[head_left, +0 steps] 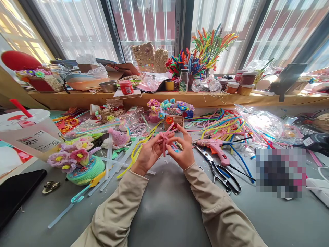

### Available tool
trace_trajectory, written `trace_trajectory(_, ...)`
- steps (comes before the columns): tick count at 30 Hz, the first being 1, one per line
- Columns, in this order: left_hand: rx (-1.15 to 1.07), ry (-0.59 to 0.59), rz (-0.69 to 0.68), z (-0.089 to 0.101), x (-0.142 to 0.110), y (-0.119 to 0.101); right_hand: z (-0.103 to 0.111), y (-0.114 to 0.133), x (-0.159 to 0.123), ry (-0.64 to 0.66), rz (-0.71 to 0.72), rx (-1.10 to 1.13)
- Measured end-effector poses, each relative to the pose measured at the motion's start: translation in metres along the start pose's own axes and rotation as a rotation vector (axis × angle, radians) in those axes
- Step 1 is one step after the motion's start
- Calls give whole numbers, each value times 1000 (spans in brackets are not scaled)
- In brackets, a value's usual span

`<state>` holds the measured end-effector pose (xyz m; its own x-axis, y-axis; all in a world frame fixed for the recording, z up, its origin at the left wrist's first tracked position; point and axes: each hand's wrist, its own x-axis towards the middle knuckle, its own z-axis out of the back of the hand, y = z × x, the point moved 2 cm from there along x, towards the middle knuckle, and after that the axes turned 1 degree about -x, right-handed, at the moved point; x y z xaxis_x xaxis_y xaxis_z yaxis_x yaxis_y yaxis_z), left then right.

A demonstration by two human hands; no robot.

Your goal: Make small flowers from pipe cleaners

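Held up over the middle of the table is a bundle of pink pipe cleaners [164, 138], crossed at the centre with ends pointing several ways. My left hand [151, 151] holds it from the left, palm turned up and fingers behind it. My right hand [183, 147] pinches at its lower right side, thumb and a finger close together; the exact contact is too small to make out. Just behind the hands stands a small woven basket [180, 120] of fuzzy flowers. To the right of my right hand lie a pink glue gun [214, 147] and black-handled scissors [218, 171].
Clear glue sticks [123, 161] and a green yarn pot of flowers [87, 168] lie left, near a drink cup [33, 132] and a black phone [20, 193]. Loose colourful pipe cleaners [221, 127] pile up at right. Jars and a glass bottle [183, 82] line the windowsill.
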<state>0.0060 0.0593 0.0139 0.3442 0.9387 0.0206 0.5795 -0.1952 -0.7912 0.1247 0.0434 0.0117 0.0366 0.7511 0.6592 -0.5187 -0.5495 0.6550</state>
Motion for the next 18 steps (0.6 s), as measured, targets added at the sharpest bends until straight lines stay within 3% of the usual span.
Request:
trace_trajectory(3, -16, -36, -3, 1, 0, 0, 0, 1, 0, 4, -4, 14)
trace_trajectory(7, -29, 7, 5, -3, -1, -2, 1, -3, 1, -51, -36, 12)
trace_trajectory(18, -63, 0, -113, -2, -2, -9, 4, -1, 0, -55, -66, 7)
